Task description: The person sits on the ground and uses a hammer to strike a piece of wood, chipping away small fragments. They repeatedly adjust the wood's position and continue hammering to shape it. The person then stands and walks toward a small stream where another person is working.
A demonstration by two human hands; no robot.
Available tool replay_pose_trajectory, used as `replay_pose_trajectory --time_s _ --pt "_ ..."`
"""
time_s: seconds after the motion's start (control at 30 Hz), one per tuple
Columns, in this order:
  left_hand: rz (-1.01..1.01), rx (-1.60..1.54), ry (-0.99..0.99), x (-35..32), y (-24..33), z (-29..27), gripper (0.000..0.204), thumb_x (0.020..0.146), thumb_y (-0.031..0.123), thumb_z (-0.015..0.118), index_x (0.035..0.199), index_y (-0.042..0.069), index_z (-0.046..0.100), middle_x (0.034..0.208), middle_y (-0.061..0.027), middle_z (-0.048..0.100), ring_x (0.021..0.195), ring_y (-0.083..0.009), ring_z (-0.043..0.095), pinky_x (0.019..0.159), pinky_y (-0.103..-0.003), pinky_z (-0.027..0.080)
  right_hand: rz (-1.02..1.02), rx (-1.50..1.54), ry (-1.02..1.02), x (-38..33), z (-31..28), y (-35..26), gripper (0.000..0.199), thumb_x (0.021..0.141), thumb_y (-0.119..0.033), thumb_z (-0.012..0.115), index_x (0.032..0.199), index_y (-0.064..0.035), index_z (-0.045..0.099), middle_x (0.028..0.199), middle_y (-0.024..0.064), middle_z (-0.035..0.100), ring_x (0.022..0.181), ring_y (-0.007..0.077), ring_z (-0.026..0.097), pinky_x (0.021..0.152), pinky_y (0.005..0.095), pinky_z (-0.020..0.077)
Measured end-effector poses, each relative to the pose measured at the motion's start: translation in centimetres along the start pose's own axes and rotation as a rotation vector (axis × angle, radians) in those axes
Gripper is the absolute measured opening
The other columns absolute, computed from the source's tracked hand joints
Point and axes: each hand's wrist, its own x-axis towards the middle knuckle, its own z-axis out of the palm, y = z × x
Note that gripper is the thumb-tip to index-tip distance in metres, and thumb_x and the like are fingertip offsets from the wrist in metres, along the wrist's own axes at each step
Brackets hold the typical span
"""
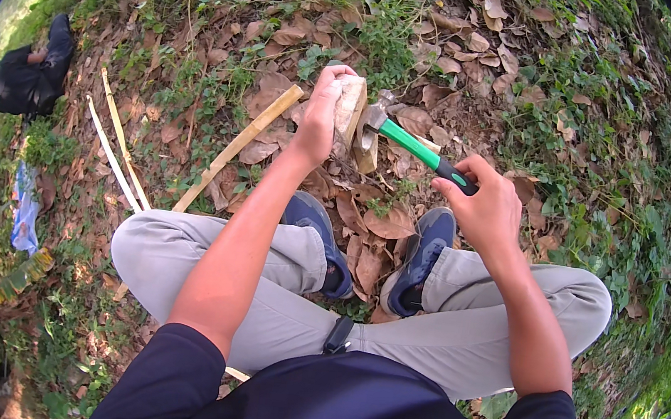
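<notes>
A pale wooden block [350,109] stands tilted in front of my feet, and my left hand [318,122] is closed around its left side. Low beside it is another piece of wood [365,156], partly hidden by the block and the hammer. My right hand [483,201] grips the black end of a hammer [411,142] with a green and black handle. Its metal head is right next to the block's right side; whether they touch I cannot tell.
A long split wooden strip [238,147] lies left of my left forearm, with two thinner strips [119,133] further left. Dry leaves [388,222] and green plants cover the ground. A person in dark clothes [31,80] is at the far left, near a light blue plastic bag [25,209].
</notes>
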Motion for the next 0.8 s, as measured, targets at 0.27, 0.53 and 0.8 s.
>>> replay_pose_trajectory --time_s 0.27,0.53,0.8 --pt "0.003 0.013 -0.063 -0.1 0.4 -0.2 0.029 0.101 0.021 0.032 0.117 0.005 0.049 0.105 -0.0042 0.051 0.097 -0.0122 0.048 0.092 -0.027 0.039 0.029 -0.039 -0.125 1.6 -2.1 0.0 0.034 0.076 -0.034 0.084 0.092 -0.009 0.068 0.075 0.0062 0.068 0.069 0.0258 0.063 0.064 0.0409 0.0456" --pt "0.099 0.214 -0.092 0.0 0.5 0.3 0.03 0.102 0.023 0.032 0.119 0.005 0.049 0.105 -0.0048 0.051 0.097 -0.0127 0.048 0.092 -0.027 0.039 -0.398 -0.348 0.2 1.4 -3.5 0.8 0.026 0.082 -0.026 0.078 0.093 -0.0107 0.061 0.08 0.0043 0.062 0.074 0.0285 0.064 0.064 0.041 0.0483" --pt "0.051 0.141 -0.017 -0.2 -0.1 -0.2 0.032 0.103 0.025 0.031 0.124 0.006 0.045 0.108 -0.0036 0.05 0.098 -0.0111 0.049 0.093 -0.027 0.04 -0.217 0.045 0.168 0.4 -4.1 -0.2 0.026 0.093 -0.032 0.069 0.09 -0.0075 0.059 0.066 0.0089 0.061 0.056 0.0281 0.06 0.053 0.0401 0.0423"
